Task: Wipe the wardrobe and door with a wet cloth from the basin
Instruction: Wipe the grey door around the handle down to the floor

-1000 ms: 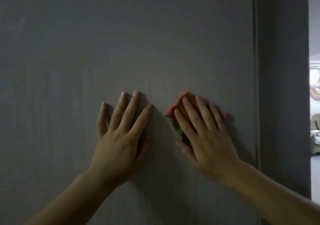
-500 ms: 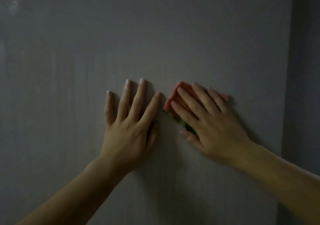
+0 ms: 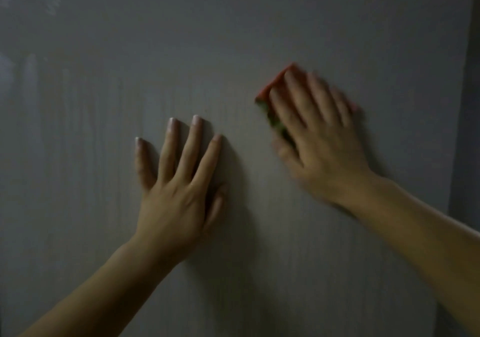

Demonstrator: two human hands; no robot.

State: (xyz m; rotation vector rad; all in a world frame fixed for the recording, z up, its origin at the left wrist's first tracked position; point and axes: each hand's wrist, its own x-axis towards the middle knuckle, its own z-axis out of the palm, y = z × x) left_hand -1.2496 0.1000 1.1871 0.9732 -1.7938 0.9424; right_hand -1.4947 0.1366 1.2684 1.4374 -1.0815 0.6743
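The cloth (image 3: 274, 83) is a small orange-red pad with a green patch on its lower left edge, slightly blurred. It lies flat against the grey wood-grain panel (image 3: 259, 25), under the straight, spread fingers of the right hand (image 3: 319, 139). The left hand (image 3: 176, 194) rests flat on the panel nearby, fingers extended, holding nothing.

Bare forearms (image 3: 104, 284); the left hand (image 3: 176, 201) has long, pale-tipped fingernails (image 3: 196, 120).
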